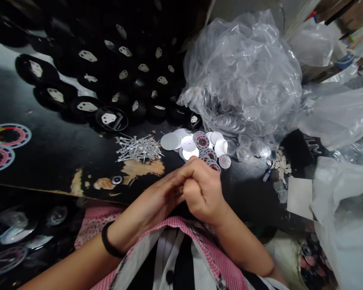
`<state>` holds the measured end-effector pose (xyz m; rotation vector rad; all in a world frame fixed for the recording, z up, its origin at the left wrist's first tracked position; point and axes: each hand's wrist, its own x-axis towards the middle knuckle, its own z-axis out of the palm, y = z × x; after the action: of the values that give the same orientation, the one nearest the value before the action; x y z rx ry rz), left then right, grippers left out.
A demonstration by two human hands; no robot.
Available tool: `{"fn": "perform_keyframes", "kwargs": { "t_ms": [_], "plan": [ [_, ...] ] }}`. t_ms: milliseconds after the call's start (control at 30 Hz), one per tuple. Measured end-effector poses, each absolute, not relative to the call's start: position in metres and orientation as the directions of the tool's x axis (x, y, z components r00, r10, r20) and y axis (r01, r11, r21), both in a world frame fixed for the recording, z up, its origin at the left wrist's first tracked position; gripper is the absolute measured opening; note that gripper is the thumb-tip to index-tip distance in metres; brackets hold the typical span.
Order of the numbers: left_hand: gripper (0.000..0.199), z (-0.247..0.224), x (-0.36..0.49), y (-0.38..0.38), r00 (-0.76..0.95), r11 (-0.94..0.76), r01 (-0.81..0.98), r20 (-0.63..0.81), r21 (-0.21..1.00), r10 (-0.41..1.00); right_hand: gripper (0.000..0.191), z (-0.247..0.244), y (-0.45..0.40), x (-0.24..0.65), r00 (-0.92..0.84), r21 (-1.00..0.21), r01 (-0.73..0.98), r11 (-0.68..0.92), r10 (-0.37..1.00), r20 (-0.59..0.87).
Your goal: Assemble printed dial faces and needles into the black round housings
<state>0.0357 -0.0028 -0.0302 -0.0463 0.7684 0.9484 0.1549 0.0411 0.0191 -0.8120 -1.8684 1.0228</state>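
My left hand (161,198), with a black band on its wrist, meets my right hand (204,193) at the front edge of the dark table. The right fingers are curled into a fist, pressed against the left fingers. Both hands look closed together, and whatever lies between them is hidden. Just beyond them is a heap of round dial discs (188,143), plain white or grey ones and others with red and black rings. To its left lies a pile of small white pointers (137,149). A small round black part (117,180) sits near the table edge.
Rows of black round housings with white plates (108,118) fill the back left. A big clear plastic bag of transparent discs (245,68) stands behind the dials. Ringed dials (10,135) lie far left. At right are small pale pieces (281,165), a screwdriver (268,173) and a white card (300,197).
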Motion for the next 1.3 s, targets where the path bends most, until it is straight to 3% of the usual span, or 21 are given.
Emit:
{"fn": "perform_keyframes", "kwargs": {
  "t_ms": [100,233,300,400,500,567,633,700,767,900,1033,1067,1133,1200,1300],
  "plan": [
    [0.018,-0.033,0.035,-0.002,0.357,0.613,-0.742,-0.614,0.27,0.704,0.02,0.032,0.036,0.158,-0.404,-0.911,0.056,0.409,0.844,0.354],
    [0.018,-0.035,0.035,-0.001,0.356,0.632,-0.738,-0.658,0.238,0.663,0.024,0.044,0.023,0.163,-0.111,-0.84,-0.182,0.51,0.838,0.534],
    [0.02,-0.034,0.036,-0.001,0.345,0.624,-0.745,-0.664,0.237,0.664,0.023,0.035,0.025,0.161,-0.181,-0.827,-0.131,0.547,0.807,0.562],
    [0.028,-0.034,0.036,-0.002,0.353,0.619,-0.745,-0.64,0.248,0.682,0.018,0.014,0.035,0.154,-0.411,-0.875,0.062,0.48,0.811,0.416],
    [0.028,-0.032,0.033,-0.001,0.354,0.619,-0.742,-0.633,0.257,0.689,0.016,0.012,0.042,0.156,-0.433,-0.926,0.105,0.362,0.855,0.285],
    [0.023,-0.031,0.031,0.0,0.361,0.633,-0.731,-0.643,0.254,0.675,0.018,0.024,0.043,0.169,-0.298,-0.938,0.004,0.346,0.896,0.329],
    [0.018,-0.03,0.03,0.001,0.366,0.656,-0.714,-0.669,0.243,0.646,0.019,0.037,0.045,0.194,-0.038,-0.913,-0.062,0.403,0.913,0.406],
    [0.017,-0.029,0.029,0.001,0.366,0.673,-0.702,-0.693,0.233,0.621,0.016,0.04,0.05,0.227,0.192,-0.903,0.033,0.429,0.884,0.427],
    [0.02,-0.029,0.03,0.0,0.364,0.674,-0.699,-0.693,0.239,0.623,0.01,0.03,0.055,0.262,0.333,-0.928,0.172,0.33,0.867,0.37],
    [0.027,-0.029,0.031,-0.001,0.326,0.643,-0.707,-0.672,0.294,0.665,0.01,0.0,0.059,0.313,0.41,-0.924,0.352,0.148,0.863,0.295],
    [0.03,-0.022,0.031,0.0,0.192,0.568,-0.699,-0.651,0.435,0.735,0.015,0.009,0.047,0.305,0.378,-0.84,0.528,0.123,0.852,0.363],
    [0.033,-0.019,0.031,0.001,0.152,0.545,-0.688,-0.639,0.479,0.754,0.015,0.017,0.044,0.292,0.325,-0.79,0.594,0.15,0.854,0.407],
    [0.039,-0.014,0.033,0.001,0.098,0.515,-0.66,-0.617,0.547,0.781,0.018,0.033,0.039,0.257,0.043,-0.614,0.737,0.283,0.886,0.461],
    [0.041,-0.011,0.035,0.001,0.079,0.509,-0.637,-0.609,0.579,0.79,0.015,0.043,0.037,0.22,-0.351,-0.599,0.665,0.446,0.895,0.277],
    [0.035,-0.009,0.034,0.0,0.071,0.512,-0.618,-0.606,0.596,0.792,0.013,0.04,0.04,0.182,-0.543,-0.457,0.709,0.537,0.829,0.131]
  ]
}}
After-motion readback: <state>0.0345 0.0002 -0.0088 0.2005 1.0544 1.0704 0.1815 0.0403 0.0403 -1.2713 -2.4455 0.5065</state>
